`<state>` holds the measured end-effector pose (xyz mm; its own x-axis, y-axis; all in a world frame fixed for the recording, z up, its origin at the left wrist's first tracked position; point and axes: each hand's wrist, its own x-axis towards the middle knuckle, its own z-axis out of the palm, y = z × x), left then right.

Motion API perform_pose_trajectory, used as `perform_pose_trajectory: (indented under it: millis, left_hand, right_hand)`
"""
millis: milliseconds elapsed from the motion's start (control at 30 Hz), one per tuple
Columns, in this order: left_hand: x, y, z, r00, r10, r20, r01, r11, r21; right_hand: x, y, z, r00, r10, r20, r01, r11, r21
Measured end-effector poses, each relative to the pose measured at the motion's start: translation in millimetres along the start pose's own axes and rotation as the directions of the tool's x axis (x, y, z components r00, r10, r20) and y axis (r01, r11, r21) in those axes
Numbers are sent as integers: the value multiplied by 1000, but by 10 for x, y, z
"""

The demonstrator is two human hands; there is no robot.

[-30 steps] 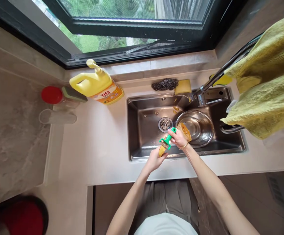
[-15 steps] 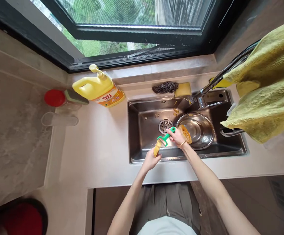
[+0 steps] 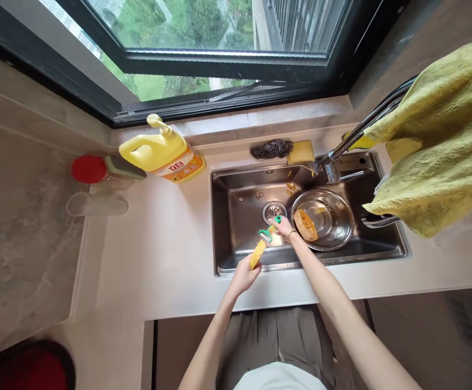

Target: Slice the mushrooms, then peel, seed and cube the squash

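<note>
Squash piece [image 3: 257, 254] at drain's [image 3: 275, 211] seven o'clock, near end pinched in left hand [image 3: 246, 276].
Right hand [image 3: 283, 227] grips green peeler [image 3: 265, 233]; piece's far end presumably bared toward it, over sink [image 3: 238, 227] for tidiness.

Kitchen corner, daylight coming in ahead of me. Dark-framed window [image 3: 227, 66], sash ajar, fine mesh texture across the view; outside, blurred greenery [image 3: 187, 24] and a pale structure with vertical slats [image 3: 296, 24]. Grey stone-look sill [image 3: 223, 124] below. Left wall [image 3: 20, 238] grey-brown, marbled, faint veining. Right wall [image 3: 431, 30] similar tone, shadowed. Pale countertop [image 3: 162, 249], soft sheen, turns the corner at left. Under the counter, dim brown; can't make out detail.
</note>
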<state>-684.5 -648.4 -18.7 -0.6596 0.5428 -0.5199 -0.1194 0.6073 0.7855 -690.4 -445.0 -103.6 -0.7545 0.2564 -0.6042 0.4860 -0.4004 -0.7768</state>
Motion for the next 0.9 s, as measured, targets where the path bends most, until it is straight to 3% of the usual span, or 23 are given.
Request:
perform_pose_trajectory:
  millis: [100,200,267,367,467,533,633,733,800,900]
  left_hand:
    - [-21,40,-125,998,45,-51,-49,996,-70]
    - [87,72,-156,996,4,-86,-13,995,-103]
    - [172,83,-115,997,-39,-68,30,991,-131]
    - [226,101,-20,995,-101,25,104,977,-186]
    - [169,136,35,987,-136,90,151,970,-193]
    - [87,172,25,990,-114,78,127,972,-195]
    - [-46,231,-47,996,-75,45,84,960,-268]
    - [-103,251,-130,995,-70,68,89,930,-357]
    - [-78,226,-158,991,-67,114,111,891,-439]
    - [6,171,-133,976,-45,212,170,767,-618]
  right_hand:
    - [55,-47,-145,989,-43,-143,40,999,-23]
    - [-17,-198,-75,967,-141,-213,149,989,24]
    - [-152,-306,88,975,-172,-138,187,977,101]
    - [-394,-419,351,984,-149,102,130,976,176]
    - [-484,-439,435,965,-137,223,106,984,146]
    - [-402,-398,329,973,-157,169,139,983,117]
    - [-166,-280,2,986,-157,-60,160,986,41]
    - [-25,-195,-274,957,-97,-274,110,993,31]
    - [-62,-215,-319,945,-74,-318,115,987,113]
    - [-286,-367,-167,968,-79,-239,143,955,260]
